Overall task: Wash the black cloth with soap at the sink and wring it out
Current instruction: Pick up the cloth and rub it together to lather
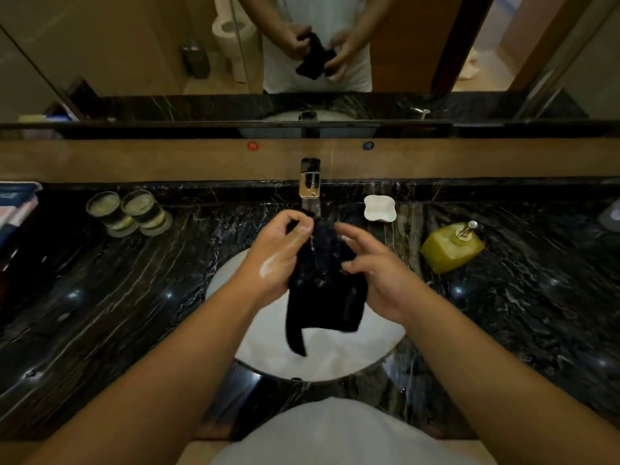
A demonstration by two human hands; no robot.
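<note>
The black cloth hangs wet over the white sink basin, right under the chrome tap, from which water runs onto its top. My left hand pinches the cloth's upper left edge; a streak of white soap lies on the back of that hand. My right hand holds the cloth's right side with thumb and fingers, the other fingers spread. A loose strip of the cloth dangles toward the basin's bottom.
A yellow-green soap dispenser and a white soap dish stand right of the tap. Two glasses sit on the dark marble counter at the left. A mirror above reflects the hands and cloth.
</note>
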